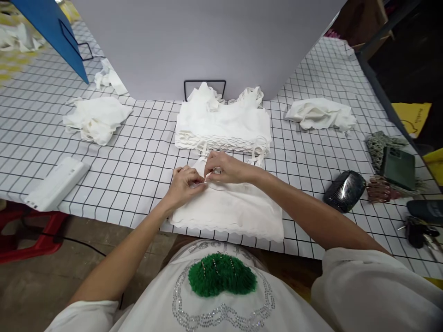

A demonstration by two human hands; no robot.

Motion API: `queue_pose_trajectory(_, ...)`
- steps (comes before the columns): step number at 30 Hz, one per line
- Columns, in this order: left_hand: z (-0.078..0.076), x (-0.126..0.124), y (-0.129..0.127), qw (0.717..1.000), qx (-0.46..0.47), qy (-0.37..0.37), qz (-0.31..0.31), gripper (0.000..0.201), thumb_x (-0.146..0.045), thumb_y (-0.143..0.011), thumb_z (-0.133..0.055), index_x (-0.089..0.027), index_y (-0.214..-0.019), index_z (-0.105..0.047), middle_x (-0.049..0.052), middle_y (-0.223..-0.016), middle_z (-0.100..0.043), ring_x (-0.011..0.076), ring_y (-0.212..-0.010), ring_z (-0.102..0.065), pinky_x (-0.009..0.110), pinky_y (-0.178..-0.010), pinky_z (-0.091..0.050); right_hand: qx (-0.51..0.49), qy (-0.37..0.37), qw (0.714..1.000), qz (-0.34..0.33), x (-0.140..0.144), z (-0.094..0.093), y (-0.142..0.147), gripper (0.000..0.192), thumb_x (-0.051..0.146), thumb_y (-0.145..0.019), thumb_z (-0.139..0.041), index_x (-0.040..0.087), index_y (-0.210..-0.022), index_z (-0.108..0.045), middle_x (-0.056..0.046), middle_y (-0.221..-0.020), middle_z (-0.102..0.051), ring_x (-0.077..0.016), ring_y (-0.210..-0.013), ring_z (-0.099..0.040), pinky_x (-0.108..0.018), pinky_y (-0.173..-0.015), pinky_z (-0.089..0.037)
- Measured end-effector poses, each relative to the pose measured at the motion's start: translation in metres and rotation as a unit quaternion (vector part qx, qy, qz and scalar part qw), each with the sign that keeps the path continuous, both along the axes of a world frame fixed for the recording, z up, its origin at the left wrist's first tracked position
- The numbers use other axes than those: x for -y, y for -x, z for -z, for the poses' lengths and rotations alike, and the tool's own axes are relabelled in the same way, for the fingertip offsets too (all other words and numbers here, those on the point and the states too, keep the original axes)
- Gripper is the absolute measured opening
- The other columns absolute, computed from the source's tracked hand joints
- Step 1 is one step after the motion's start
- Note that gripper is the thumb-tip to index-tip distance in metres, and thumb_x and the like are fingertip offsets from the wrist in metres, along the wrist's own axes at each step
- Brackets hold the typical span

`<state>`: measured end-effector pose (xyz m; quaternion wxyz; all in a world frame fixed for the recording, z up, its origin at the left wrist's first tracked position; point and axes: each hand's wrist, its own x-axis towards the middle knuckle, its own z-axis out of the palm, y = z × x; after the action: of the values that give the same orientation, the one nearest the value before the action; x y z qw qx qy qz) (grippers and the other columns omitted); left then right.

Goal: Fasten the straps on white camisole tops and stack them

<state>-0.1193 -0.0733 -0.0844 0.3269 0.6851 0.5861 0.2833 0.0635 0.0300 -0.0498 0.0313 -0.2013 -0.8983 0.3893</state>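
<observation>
In the head view, I have both hands on a white garment (228, 210), spread along the near edge of the checked surface (148, 147), about midway between its left and right ends. The left hand (185, 184) pinches its upper part between thumb and fingers; the right hand (223, 167), just beside it, is closed on the same cloth.

Farther from the near edge sits a layered stack (224, 122) of similar white pieces, which I would judge finished with. The garment under the hands lies mostly flat, yet its top is being worked, so I take this piece as partly done. A crumpled cloth (98, 115) toward the left edge and a bunched cloth (320, 115) toward the right look unsorted; how many pieces remain, I cannot tell.

The fabric looks thin, soft and matte, with a wavy hem and narrow looping straps. Behind the stack, a smooth grey panel (207, 46) stands upright.
</observation>
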Motion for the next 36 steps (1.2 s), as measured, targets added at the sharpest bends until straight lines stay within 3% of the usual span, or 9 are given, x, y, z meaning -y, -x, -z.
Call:
queue_pose_trajectory(4,-0.003,-0.001,0.000,1.000,-0.005,0.018,0.012,0.013,-0.031,-0.079,-0.071,-0.022,-0.070,-0.066,-0.001,-0.078,-0.068,0.0225,-0.090,-0.058,0.048,-0.101,-0.029,0.037,-0.079,0.996,-0.004,-0.022,-0.014,-0.006,0.012,0.015,-0.085,-0.062,0.019,-0.089,-0.073,-0.004,-0.082,-0.064,-0.0238,-0.099,-0.048,-0.059,-0.105,-0.024)
queue_pose_trajectory(8,-0.002,-0.002,0.002,0.999,-0.011,0.022,0.024,0.015,-0.032,-0.080,-0.070,-0.022,-0.070,-0.066,0.000,-0.076,-0.067,0.0228,-0.089,-0.057,0.050,-0.101,-0.030,0.009,-0.248,0.965,0.087,-0.041,-0.017,-0.006,0.027,0.011,-0.092,-0.049,0.016,-0.089,-0.075,-0.009,-0.087,-0.064,-0.0245,-0.095,-0.045,-0.056,-0.100,-0.026)
queue_pose_trajectory(12,0.001,-0.003,0.005,0.999,-0.024,0.014,0.036,0.015,-0.032,-0.080,-0.069,-0.022,-0.069,-0.066,0.000,-0.077,-0.068,0.0234,-0.090,-0.058,0.052,-0.102,-0.031,-0.008,-0.327,0.929,0.174,-0.052,-0.009,-0.004,0.031,0.019,-0.098,-0.044,0.016,-0.100,-0.075,-0.011,-0.092,-0.066,-0.0255,-0.093,-0.046,-0.050,-0.096,-0.028)
queue_pose_trajectory(18,0.000,-0.002,0.005,0.997,-0.049,0.012,0.052,0.014,-0.032,-0.081,-0.067,-0.022,-0.071,-0.064,0.000,-0.079,-0.069,0.0224,-0.087,-0.059,0.051,-0.100,-0.033,0.031,-0.340,0.908,0.243,-0.054,0.000,0.010,0.036,0.034,-0.104,-0.041,0.013,-0.104,-0.070,-0.013,-0.094,-0.072,-0.0268,-0.093,-0.054,-0.056,-0.104,-0.024)
queue_pose_trajectory(22,0.002,-0.003,0.008,0.998,-0.053,-0.009,0.009,0.017,-0.038,-0.083,-0.068,-0.022,-0.076,-0.067,0.001,-0.079,-0.070,0.0214,-0.083,-0.060,0.052,-0.101,-0.033,0.112,-0.306,0.908,0.264,-0.060,0.002,0.025,0.035,0.033,-0.104,-0.040,0.011,-0.105,-0.066,-0.014,-0.090,-0.072,-0.0267,-0.091,-0.060,-0.054,-0.103,-0.027)
queue_pose_trajectory(27,0.004,0.000,0.015,0.985,-0.140,-0.088,-0.058,0.016,-0.038,-0.083,-0.073,-0.022,-0.083,-0.069,0.003,-0.083,-0.071,0.0247,-0.088,-0.062,0.054,-0.102,-0.031,0.186,-0.231,0.915,0.272,-0.064,-0.011,0.012,0.037,0.028,-0.092,-0.062,0.010,-0.125,-0.059,-0.017,-0.105,-0.071,-0.0322,-0.097,-0.064,-0.058,-0.101,-0.032)
queue_pose_trajectory(31,-0.002,0.024,0.000,0.960,-0.192,-0.196,-0.051,0.026,-0.035,-0.095,-0.060,-0.021,-0.116,-0.065,0.014,-0.123,-0.066,0.0309,-0.121,-0.058,0.056,-0.112,-0.029,0.101,-0.303,0.902,0.291,-0.006,-0.020,-0.016,0.049,0.027,-0.100,-0.047,0.011,-0.146,-0.043,-0.021,-0.134,-0.060,-0.0360,-0.123,-0.055,-0.068,-0.113,-0.019)
queue_pose_trajectory(34,0.002,0.048,-0.018,0.955,-0.210,-0.200,0.070,0.048,-0.029,-0.103,-0.040,-0.018,-0.150,-0.038,0.017,-0.154,-0.044,0.0299,-0.148,-0.034,0.055,-0.121,-0.023,0.066,-0.305,0.925,0.216,0.074,-0.004,-0.031,0.058,0.040,-0.104,-0.035,0.012,-0.154,-0.033,-0.021,-0.157,-0.040,-0.0357,-0.145,-0.036,-0.067,-0.118,-0.019)
queue_pose_trajectory(36,0.010,0.060,-0.021,0.948,-0.241,-0.184,0.095,0.061,-0.035,-0.104,-0.037,-0.017,-0.159,-0.018,0.018,-0.163,-0.028,0.0312,-0.153,-0.021,0.055,-0.122,-0.022,0.080,-0.283,0.942,0.161,0.121,0.017,-0.047,0.071,0.053,-0.102,-0.036,0.011,-0.158,-0.026,-0.020,-0.163,-0.028,-0.0337,-0.152,-0.025,-0.063,-0.120,-0.022)
